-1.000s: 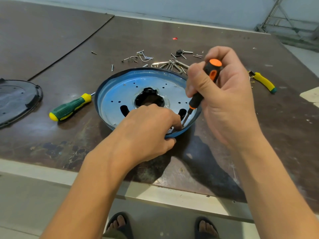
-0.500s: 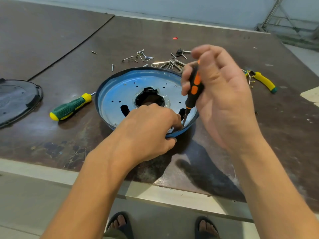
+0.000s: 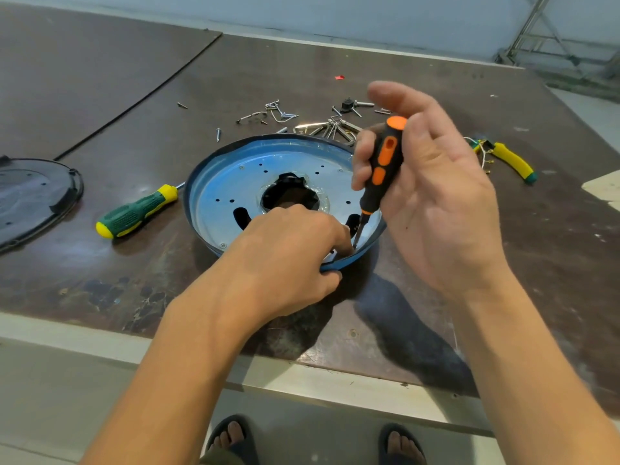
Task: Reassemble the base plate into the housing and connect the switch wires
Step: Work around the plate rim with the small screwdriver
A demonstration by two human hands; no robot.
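Blue housing (image 3: 198,209) sat mid-bench (image 3: 503,280) toward the near edge, with the silver base plate (image 3: 231,182) seated inside. Left hand (image 3: 288,250) gripped the housing's near rim, fingers curled in, thumb outside. Right hand (image 3: 436,196) held the orange-black screwdriver (image 3: 382,169), fingers wrapped loosely, tip down at the plate's near-right edge. Count: two screwdrivers, the second a green-yellow screwdriver (image 3: 137,211) left of the housing; one pair of pliers (image 3: 513,162) right; one black cover (image 3: 30,196) at the left edge; loose screws (image 3: 278,112) behind.

A dark brown table (image 3: 503,263), scuffed near its front edge, carries a blue housing (image 3: 190,199). A green screwdriver (image 3: 137,211) lies just left of it, a black cover (image 3: 33,196) farther left. Behind lie screws (image 3: 218,134), a red scrap (image 3: 339,77) and, to the right, pliers (image 3: 513,162).
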